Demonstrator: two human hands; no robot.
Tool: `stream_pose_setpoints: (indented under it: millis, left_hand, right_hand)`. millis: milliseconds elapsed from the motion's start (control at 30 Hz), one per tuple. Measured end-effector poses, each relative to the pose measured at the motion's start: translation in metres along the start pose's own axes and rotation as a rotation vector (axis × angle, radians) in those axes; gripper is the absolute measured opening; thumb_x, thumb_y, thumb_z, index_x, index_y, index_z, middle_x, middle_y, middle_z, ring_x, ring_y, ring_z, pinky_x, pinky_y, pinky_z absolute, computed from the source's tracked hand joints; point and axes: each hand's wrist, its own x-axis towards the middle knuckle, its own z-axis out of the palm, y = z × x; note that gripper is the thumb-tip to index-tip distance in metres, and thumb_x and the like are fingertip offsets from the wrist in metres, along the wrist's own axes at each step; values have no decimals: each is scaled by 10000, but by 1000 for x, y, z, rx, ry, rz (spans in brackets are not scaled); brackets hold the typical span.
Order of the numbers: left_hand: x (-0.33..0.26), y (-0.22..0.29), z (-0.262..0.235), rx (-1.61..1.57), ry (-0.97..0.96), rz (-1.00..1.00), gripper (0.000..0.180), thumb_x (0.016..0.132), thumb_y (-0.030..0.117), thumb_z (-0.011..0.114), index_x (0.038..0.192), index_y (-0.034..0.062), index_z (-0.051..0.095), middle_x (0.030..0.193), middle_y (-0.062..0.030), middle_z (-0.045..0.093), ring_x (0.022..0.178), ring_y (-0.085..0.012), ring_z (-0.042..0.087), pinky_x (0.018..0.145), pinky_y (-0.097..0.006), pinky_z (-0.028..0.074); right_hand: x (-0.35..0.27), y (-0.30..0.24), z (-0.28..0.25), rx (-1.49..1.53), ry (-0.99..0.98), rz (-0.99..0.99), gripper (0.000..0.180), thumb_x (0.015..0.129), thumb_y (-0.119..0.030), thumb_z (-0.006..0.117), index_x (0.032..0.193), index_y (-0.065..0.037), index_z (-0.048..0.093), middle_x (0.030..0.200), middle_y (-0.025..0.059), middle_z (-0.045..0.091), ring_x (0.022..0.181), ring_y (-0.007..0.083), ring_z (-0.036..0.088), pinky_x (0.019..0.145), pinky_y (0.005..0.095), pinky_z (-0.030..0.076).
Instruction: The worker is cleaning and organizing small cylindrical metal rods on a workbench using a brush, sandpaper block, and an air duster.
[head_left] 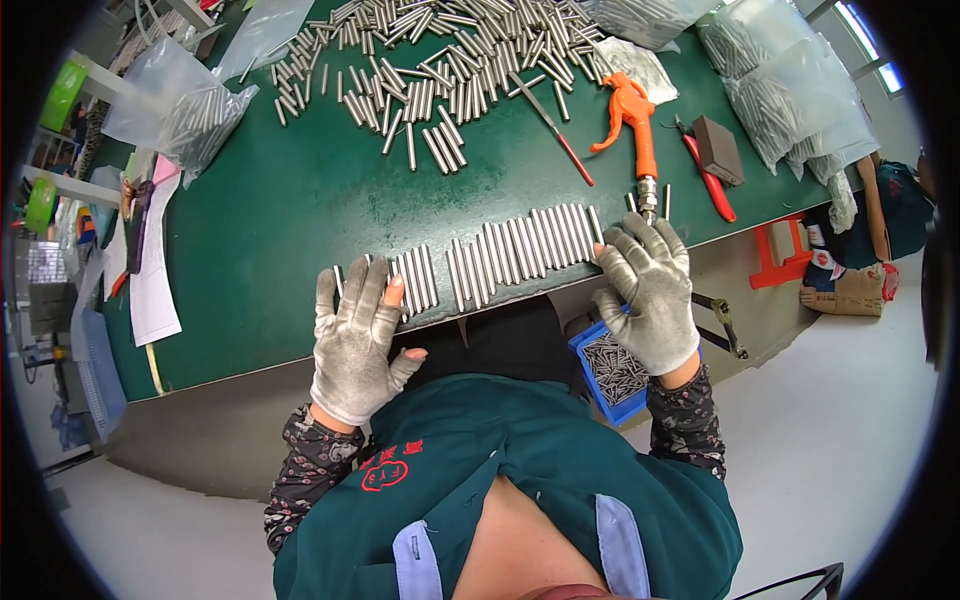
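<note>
A row of shiny metal pins [520, 247] lies side by side along the near edge of the green table, with a gap splitting off a shorter group [418, 278] at its left. My left hand [356, 345], in a grey-white glove with some fingertips bare, rests flat over the left end of that short group, fingers stretched out and hiding some pins. At the row's right end, my right hand [648, 290], gloved alike, lies with its fingers spread, the index fingertip against the last pins. Neither hand grasps anything.
Beyond the row spreads a big heap of loose pins [450, 65]. An orange air blow gun [632, 115], a thin file [555, 130], red-handled pliers [712, 185] and a dark block [719, 150] lie at right. Bagged pins [785, 95] flank both sides. A blue bin [622, 412] of pins sits below the edge.
</note>
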Motion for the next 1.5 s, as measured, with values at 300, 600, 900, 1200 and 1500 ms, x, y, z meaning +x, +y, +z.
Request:
stream_pose_setpoints:
  millis: [300, 600, 900, 1200, 1500]
  left_hand:
    - [19, 16, 0, -43, -61, 100, 744, 837, 587, 405, 1362, 66, 316, 1351, -198, 361, 1257, -369, 343, 1061, -539, 155]
    - [8, -12, -3, -13, 39, -39, 780, 831, 633, 355, 1369, 70, 307, 1359, -206, 353, 1253, -393, 344, 1054, -536, 170]
    - [59, -2, -33, -78, 31, 115, 619, 846, 520, 449, 1250, 51, 457, 1320, -188, 404, 1244, -385, 355, 1054, -521, 177]
    - [153, 28, 8, -318, 9, 294, 299, 743, 166, 637, 1028, 76, 631, 1219, -136, 500, 1150, -312, 443, 962, -401, 373]
    - [160, 36, 19, -265, -77, 268, 248, 769, 219, 609, 995, 137, 672, 1234, -126, 485, 1178, -304, 413, 966, -425, 348]
  right_hand:
    - [0, -4, -1, -5, 1, 12, 380, 629, -135, 598, 996, -38, 598, 1048, 128, 584, 1097, 306, 502, 972, 496, 332]
    - [2, -6, 0, 0, 52, 30, 361, 615, -124, 600, 967, -42, 608, 1032, 121, 584, 1080, 301, 510, 958, 489, 343]
    - [6, -9, 10, 69, 91, -66, 290, 639, -214, 668, 907, -102, 658, 1065, 113, 587, 1083, 316, 505, 925, 493, 373]
    - [-6, -10, 21, 83, 115, -14, 323, 637, -183, 664, 950, -101, 651, 1077, 115, 586, 1103, 319, 501, 916, 483, 384]
    - [-7, -11, 28, 112, 218, -7, 262, 664, -149, 676, 918, -96, 636, 1015, 116, 603, 1028, 323, 540, 841, 456, 429]
